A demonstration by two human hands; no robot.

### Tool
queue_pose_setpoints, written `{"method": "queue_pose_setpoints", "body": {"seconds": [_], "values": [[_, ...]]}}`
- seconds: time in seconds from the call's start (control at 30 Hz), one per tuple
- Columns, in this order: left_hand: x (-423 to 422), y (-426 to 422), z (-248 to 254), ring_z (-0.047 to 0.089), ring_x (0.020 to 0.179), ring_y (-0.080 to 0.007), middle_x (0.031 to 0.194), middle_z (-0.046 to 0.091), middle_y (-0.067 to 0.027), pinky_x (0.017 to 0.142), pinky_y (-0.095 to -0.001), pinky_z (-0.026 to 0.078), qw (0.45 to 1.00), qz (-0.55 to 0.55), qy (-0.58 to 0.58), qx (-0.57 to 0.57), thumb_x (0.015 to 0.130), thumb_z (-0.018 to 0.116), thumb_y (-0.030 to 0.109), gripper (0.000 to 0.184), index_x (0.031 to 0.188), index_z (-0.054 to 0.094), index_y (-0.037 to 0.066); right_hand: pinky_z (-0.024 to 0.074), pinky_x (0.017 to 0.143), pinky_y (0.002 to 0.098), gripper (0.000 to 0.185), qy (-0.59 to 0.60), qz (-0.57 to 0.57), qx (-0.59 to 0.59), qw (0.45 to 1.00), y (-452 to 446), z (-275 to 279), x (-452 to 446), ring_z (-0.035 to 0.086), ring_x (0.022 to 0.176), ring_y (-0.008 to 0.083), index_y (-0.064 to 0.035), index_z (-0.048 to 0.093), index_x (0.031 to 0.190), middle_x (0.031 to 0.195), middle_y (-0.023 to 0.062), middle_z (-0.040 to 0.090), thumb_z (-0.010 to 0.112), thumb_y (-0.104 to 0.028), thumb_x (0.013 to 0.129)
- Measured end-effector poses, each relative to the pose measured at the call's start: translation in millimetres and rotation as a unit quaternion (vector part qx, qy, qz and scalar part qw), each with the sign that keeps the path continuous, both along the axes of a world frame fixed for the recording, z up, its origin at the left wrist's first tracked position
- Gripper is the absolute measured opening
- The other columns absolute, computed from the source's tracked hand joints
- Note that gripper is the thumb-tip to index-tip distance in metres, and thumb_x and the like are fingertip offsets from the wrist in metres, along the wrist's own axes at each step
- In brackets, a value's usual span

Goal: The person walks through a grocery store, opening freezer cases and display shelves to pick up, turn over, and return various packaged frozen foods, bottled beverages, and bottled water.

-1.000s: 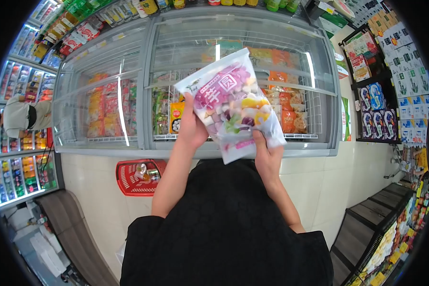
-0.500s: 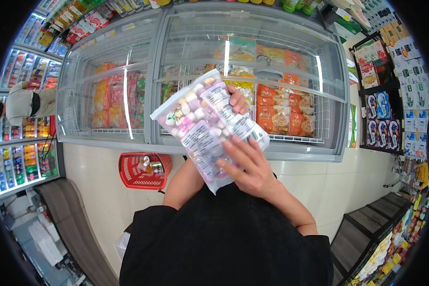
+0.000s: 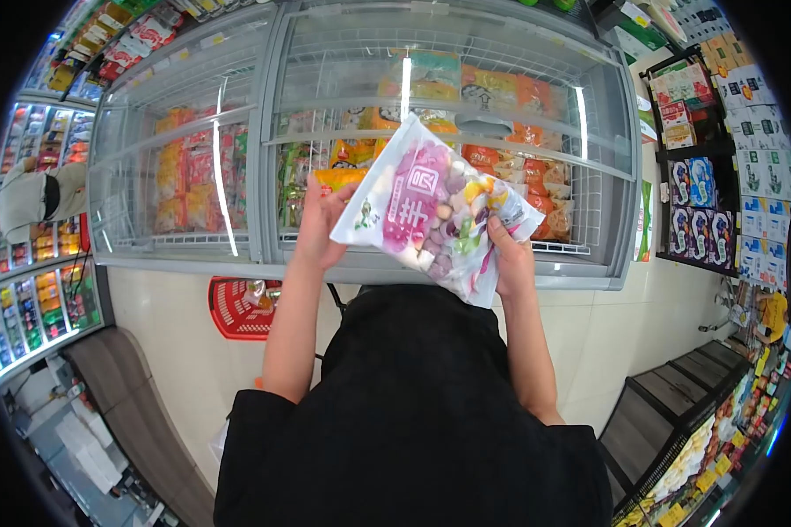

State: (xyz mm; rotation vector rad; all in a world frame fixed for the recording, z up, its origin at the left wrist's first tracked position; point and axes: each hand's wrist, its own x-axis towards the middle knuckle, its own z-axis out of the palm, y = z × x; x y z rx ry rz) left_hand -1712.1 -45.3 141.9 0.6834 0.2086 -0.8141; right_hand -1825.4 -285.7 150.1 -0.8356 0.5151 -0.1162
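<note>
A clear and white plastic bag of taro balls [image 3: 426, 206] is tilted in front of me, above the freezer's near edge. Its purple printed front faces up, and small white, purple and orange balls show through. My right hand [image 3: 512, 257] grips the bag's lower right side, thumb on the front and the other fingers mostly hidden behind. My left hand [image 3: 327, 221] is at the bag's left corner with its fingers apart; some fingertips are close to the edge, and I cannot tell whether they touch it.
A chest freezer [image 3: 448, 274] with sliding glass lids holds several packs of frozen food. A red shopping basket [image 3: 228, 307] with goods inside stands on the floor at left. Shelves of boxes [image 3: 701, 180] line the right. Another person [image 3: 39, 200] is by the drinks coolers at far left.
The bag has been turned from its labelled back to its purple front. My right hand has moved from lying on it to gripping its right side; my left hand has come to its left corner.
</note>
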Motion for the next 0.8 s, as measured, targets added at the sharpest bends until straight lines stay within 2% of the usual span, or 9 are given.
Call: {"method": "queue_pose_setpoints", "body": {"seconds": [0.1, 0.13, 0.2, 0.23, 0.3, 0.4, 0.53, 0.7, 0.8], "values": [[17.1, -8.5, 2.3, 0.06, 0.103, -0.0201, 0.116, 0.06, -0.0122, 0.089, -0.0345, 0.047, 0.971, -0.17, -0.07, 0.155, 0.092, 0.049, 0.041, 0.053, 0.124, 0.05, -0.002, 0.0482, 0.084, 0.0303, 0.031, 0.026, 0.06, -0.015, 0.998, -8.6, -20.6, 4.4, 0.059, 0.096, 0.0158, -0.0014, 0.054, 0.118, 0.109, 0.0064, 0.06, 0.058, -0.01, 0.088], [8.1, -12.6, 0.3, 0.06, 0.103, -0.0201, 0.116, 0.06, -0.0122, 0.089, -0.0345, 0.047, 0.97, -0.176, -0.055, 0.158, 0.092, 0.049, 0.041, 0.053, 0.124, 0.05, -0.002, 0.0484, 0.084, 0.0303, 0.031, 0.057, 0.092, -0.022, 0.994, -7.0, -25.9, -2.0, 0.059, 0.095, 0.016, -0.0006, 0.054, 0.118, 0.109, 0.0069, 0.061, 0.057, -0.01, 0.088], [2.3, -23.8, -16.3, 0.063, 0.096, -0.0197, 0.109, 0.062, -0.011, 0.084, -0.0344, 0.051, 0.87, -0.283, -0.21, 0.346, 0.089, 0.059, 0.027, 0.042, 0.119, 0.053, -0.003, 0.0493, 0.078, 0.0301, 0.029, 0.09, 0.106, -0.045, 0.989, -7.5, -48.4, 5.2, 0.06, 0.091, 0.0159, 0.0013, 0.055, 0.115, 0.105, 0.0084, 0.062, 0.056, -0.01, 0.089], [-9.9, -26.0, -37.5, 0.063, 0.096, -0.0197, 0.109, 0.062, -0.011, 0.084, -0.0344, 0.051, 0.87, -0.295, -0.197, 0.343, 0.089, 0.059, 0.027, 0.042, 0.119, 0.053, -0.003, 0.0492, 0.075, 0.0304, 0.027, 0.155, 0.131, -0.057, 0.978, -11.7, -72.4, 3.5, 0.06, 0.089, 0.0155, 0.002, 0.056, 0.113, 0.103, 0.0089, 0.062, 0.055, -0.01, 0.089], [-33.9, -21.4, -77.5, 0.063, 0.093, -0.0177, 0.107, 0.063, -0.0092, 0.079, -0.0312, 0.052, 0.93, -0.133, 0.037, 0.34, 0.085, 0.065, 0.016, 0.038, 0.117, 0.054, -0.002, 0.048, 0.071, 0.0307, 0.024, 0.232, 0.177, -0.037, 0.956, -17.1, -111.0, 5.9, 0.06, 0.085, 0.0148, 0.0039, 0.06, 0.106, 0.096, 0.0092, 0.064, 0.053, -0.011, 0.089], [-36.9, -15.5, -98.3, 0.063, 0.092, -0.0177, 0.107, 0.063, -0.0099, 0.079, -0.0311, 0.052, 0.937, -0.12, 0.051, 0.325, 0.085, 0.064, 0.013, 0.036, 0.117, 0.054, -0.001, 0.0475, 0.073, 0.0307, 0.024, 0.278, 0.246, -0.114, 0.922, -15.1, -140.7, 6.6, 0.059, 0.084, 0.0149, 0.0046, 0.061, 0.105, 0.094, 0.0084, 0.064, 0.054, -0.011, 0.088], [-6.0, -27.0, -149.3, 0.063, 0.092, -0.0175, 0.106, 0.063, -0.0105, 0.078, -0.0309, 0.052, 0.922, -0.14, -0.002, 0.362, 0.086, 0.064, 0.014, 0.037, 0.117, 0.054, -0.002, 0.0463, 0.075, 0.0298, 0.025, 0.25, 0.202, -0.149, 0.935, -23.6, -206.7, 21.0, 0.058, 0.082, 0.0137, 0.0025, 0.062, 0.108, 0.095, 0.0062, 0.064, 0.053, -0.013, 0.091], [10.4, -51.4, -203.3, 0.059, 0.099, -0.0162, 0.108, 0.063, -0.0084, 0.084, -0.0307, 0.047, 0.906, -0.143, -0.03, 0.397, 0.084, 0.066, 0.019, 0.038, 0.116, 0.056, 0.0, 0.0446, 0.073, 0.0291, 0.026, 0.286, 0.223, -0.241, 0.9, -44.9, -237.5, 48.9, 0.056, 0.08, 0.0137, 0.0028, 0.062, 0.106, 0.09, 0.0071, 0.064, 0.052, -0.015, 0.09], [21.2, -64.7, -233.9, 0.059, 0.099, -0.0215, 0.109, 0.062, -0.0137, 0.088, -0.0322, 0.045, 0.894, -0.136, -0.051, 0.424, 0.082, 0.067, 0.019, 0.045, 0.119, 0.053, -0.001, 0.046, 0.071, 0.0308, 0.026, 0.308, 0.235, -0.331, 0.86, -63.8, -262.9, 58.9, 0.059, 0.079, 0.0175, 0.0027, 0.063, 0.102, 0.083, 0.0101, 0.065, 0.054, -0.017, 0.088]]}}
